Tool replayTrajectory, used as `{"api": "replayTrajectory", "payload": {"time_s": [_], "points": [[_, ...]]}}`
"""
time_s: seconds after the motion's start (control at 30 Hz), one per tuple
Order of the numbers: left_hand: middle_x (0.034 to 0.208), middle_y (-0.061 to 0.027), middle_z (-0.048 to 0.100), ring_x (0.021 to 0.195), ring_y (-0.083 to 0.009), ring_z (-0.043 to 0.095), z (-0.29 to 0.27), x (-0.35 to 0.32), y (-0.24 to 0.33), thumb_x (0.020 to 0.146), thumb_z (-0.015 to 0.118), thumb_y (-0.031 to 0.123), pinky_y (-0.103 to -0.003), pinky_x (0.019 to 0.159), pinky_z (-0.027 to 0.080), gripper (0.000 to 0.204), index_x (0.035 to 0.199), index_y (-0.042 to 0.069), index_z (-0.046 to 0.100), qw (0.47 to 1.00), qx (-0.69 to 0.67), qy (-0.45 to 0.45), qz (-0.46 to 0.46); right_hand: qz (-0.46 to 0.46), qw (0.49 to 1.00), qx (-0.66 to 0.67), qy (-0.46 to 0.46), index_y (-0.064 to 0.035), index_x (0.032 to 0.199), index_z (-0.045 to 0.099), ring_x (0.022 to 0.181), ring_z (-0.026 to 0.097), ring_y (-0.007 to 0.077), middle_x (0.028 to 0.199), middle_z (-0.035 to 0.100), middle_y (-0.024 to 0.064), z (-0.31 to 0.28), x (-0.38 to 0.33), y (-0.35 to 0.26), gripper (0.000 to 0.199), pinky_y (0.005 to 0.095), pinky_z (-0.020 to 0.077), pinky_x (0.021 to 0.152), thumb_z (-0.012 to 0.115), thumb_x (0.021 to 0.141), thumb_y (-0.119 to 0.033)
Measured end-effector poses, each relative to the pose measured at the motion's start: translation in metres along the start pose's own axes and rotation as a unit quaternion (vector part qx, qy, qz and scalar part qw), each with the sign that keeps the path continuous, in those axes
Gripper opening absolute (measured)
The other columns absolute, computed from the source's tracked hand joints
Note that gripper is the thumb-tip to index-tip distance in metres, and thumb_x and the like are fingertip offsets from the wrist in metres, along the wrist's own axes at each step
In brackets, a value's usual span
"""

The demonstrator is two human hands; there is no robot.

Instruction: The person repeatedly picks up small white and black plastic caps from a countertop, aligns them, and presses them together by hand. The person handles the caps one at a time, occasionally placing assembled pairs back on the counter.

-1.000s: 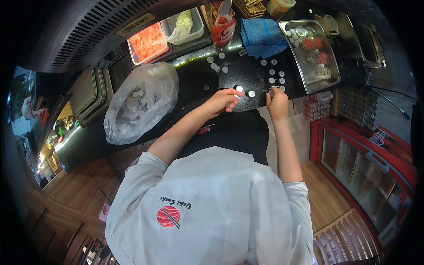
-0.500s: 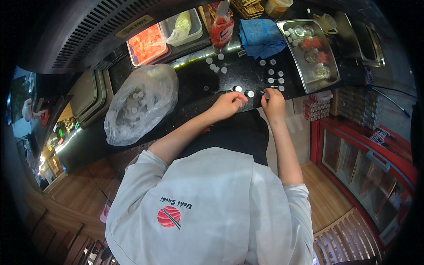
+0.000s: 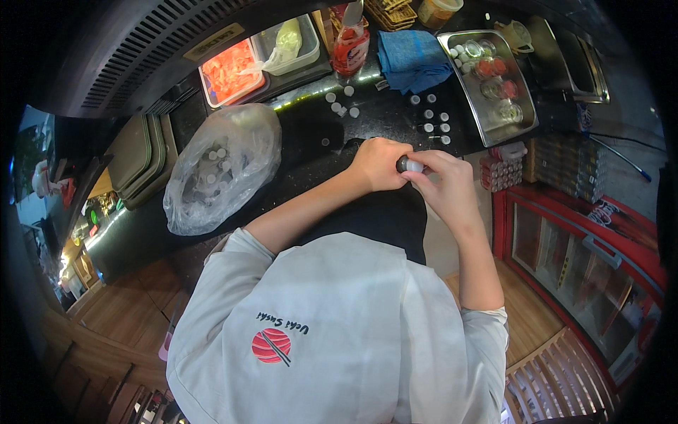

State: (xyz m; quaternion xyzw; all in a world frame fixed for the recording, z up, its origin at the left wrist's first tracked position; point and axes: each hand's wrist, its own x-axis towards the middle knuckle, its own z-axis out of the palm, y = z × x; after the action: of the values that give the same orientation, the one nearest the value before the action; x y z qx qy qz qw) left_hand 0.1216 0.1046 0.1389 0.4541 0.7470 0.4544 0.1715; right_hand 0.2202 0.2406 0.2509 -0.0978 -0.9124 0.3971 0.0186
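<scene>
Near the counter's front edge, my two hands meet around a small dark bottle (image 3: pixel 409 165) with a whitish top. My left hand (image 3: pixel 381 162) is closed on the bottle from the left. The thumb and fingers of my right hand (image 3: pixel 446 178) pinch its pale top. Several other small dark bottles with light caps (image 3: pixel 429 128) stand to the right of my hands. Loose light caps (image 3: pixel 349 91) lie farther back on the counter. To the left sits a clear plastic bag (image 3: pixel 185 192) with more small light pieces inside.
At the back are a tub of orange-pink food (image 3: pixel 232 71), a clear container (image 3: pixel 308 53), a red bottle (image 3: pixel 350 51) and a blue cloth (image 3: pixel 415 60). A metal tray (image 3: pixel 510 132) of small jars is at the right. Trays (image 3: pixel 145 159) stand beyond the bag.
My right hand has come left from beside the standing bottles to meet my left hand. Both now hold one bottle. The two bottles formerly seen beside my left hand no longer show standing there.
</scene>
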Motion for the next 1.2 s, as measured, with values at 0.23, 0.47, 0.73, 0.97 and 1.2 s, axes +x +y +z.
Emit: {"api": "replayTrajectory", "payload": {"time_s": [0.23, 0.47, 0.73, 0.97, 1.2], "points": [[0.08, -0.0129, 0.072, 0.077, -0.0371, 0.07, -0.006, -0.004, 0.012, 0.065, 0.077, 0.016, -0.043, 0.069, 0.057, 0.023, 0.087, 0.013, 0.074, 0.997, -0.061, -0.002, -0.037, -0.099, 0.994, -0.012, 0.042, -0.0007, 0.1, 0.075, 0.08, 0.072, 0.0269, 0.098, 0.076, 0.0129, 0.003, -0.001, 0.004, 0.031, 0.0346, 0.0579, 0.073, 0.087, 0.076, -0.016], [0.081, -0.0139, 0.073, 0.078, -0.0371, 0.071, -0.013, -0.005, 0.023, 0.066, 0.077, 0.015, -0.042, 0.071, 0.058, 0.025, 0.091, 0.013, 0.075, 0.995, -0.085, -0.022, -0.044, -0.069, 0.993, -0.072, 0.066, -0.0029, 0.097, 0.074, 0.071, 0.066, 0.0271, 0.076, 0.067, 0.0111, 0.003, -0.007, -0.005, 0.037, 0.0358, 0.0542, 0.065, 0.088, 0.074, -0.027], [0.079, -0.0153, 0.073, 0.077, -0.038, 0.071, -0.012, -0.007, 0.014, 0.074, 0.079, 0.028, -0.043, 0.073, 0.058, 0.025, 0.093, 0.012, 0.076, 0.98, -0.13, -0.138, -0.066, -0.122, 0.989, -0.067, -0.054, -0.0051, 0.107, 0.071, 0.084, 0.067, 0.0301, 0.094, 0.067, 0.012, -0.019, -0.007, -0.012, 0.033, 0.0398, 0.0546, 0.073, 0.082, 0.079, -0.017], [0.077, -0.0159, 0.072, 0.076, -0.0373, 0.071, -0.011, -0.011, 0.018, 0.073, 0.078, 0.021, -0.043, 0.071, 0.057, 0.019, 0.089, 0.011, 0.077, 0.987, -0.118, -0.091, -0.054, -0.119, 0.988, -0.072, -0.067, -0.0028, 0.118, 0.066, 0.087, 0.064, 0.0347, 0.096, 0.064, 0.0145, -0.008, -0.01, -0.013, 0.034, 0.0439, 0.0518, 0.074, 0.075, 0.086, -0.01], [0.08, -0.0152, 0.073, 0.079, -0.0378, 0.07, -0.019, -0.012, 0.023, 0.069, 0.077, 0.017, -0.044, 0.074, 0.056, 0.029, 0.098, 0.014, 0.078, 0.989, -0.097, -0.06, -0.094, -0.078, 0.993, -0.081, -0.043, -0.0024, 0.11, 0.064, 0.092, 0.063, 0.0349, 0.091, 0.061, 0.0135, -0.002, -0.011, -0.02, 0.024, 0.044, 0.0517, 0.077, 0.072, 0.089, -0.012]]}}
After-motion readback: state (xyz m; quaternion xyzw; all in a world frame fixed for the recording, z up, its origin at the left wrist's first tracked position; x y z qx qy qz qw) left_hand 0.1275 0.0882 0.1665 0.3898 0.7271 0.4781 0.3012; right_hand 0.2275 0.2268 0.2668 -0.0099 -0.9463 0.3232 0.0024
